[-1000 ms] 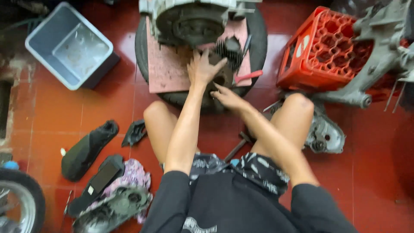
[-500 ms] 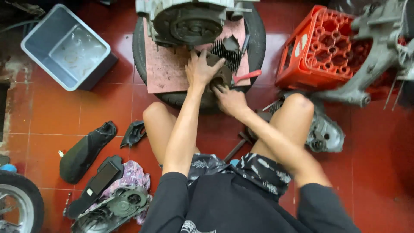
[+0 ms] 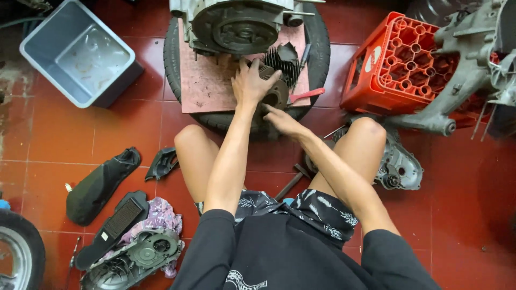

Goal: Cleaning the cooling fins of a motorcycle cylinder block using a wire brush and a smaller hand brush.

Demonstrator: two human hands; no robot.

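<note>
Finned engine cylinder (image 3: 279,72), dark and ribbed, lies on a pinkish board (image 3: 207,86) that rests across a black tyre (image 3: 174,75) on the floor; this board serves as the work surface. Behind the cylinder on the same board stands a round grey engine case (image 3: 236,27). The left hand (image 3: 248,85) lies on the cylinder with its fingers (image 3: 239,70) spread wide over the top. The right hand (image 3: 282,121) is at the cylinder's near edge, fingers stretched out and narrow; whether they grip it cannot be told. A red-handled tool (image 3: 306,95) lies on the board just beside the cylinder.

The room has a floor of red tiles (image 3: 54,139), worn and stained. A grey plastic tub (image 3: 78,53) sits to the left, a red crate (image 3: 398,67) to the right with a grey engine casting (image 3: 462,75) leaning over it. Black plastic covers (image 3: 99,185) and a crankcase cover (image 3: 134,258) lie near the person's left knee.
</note>
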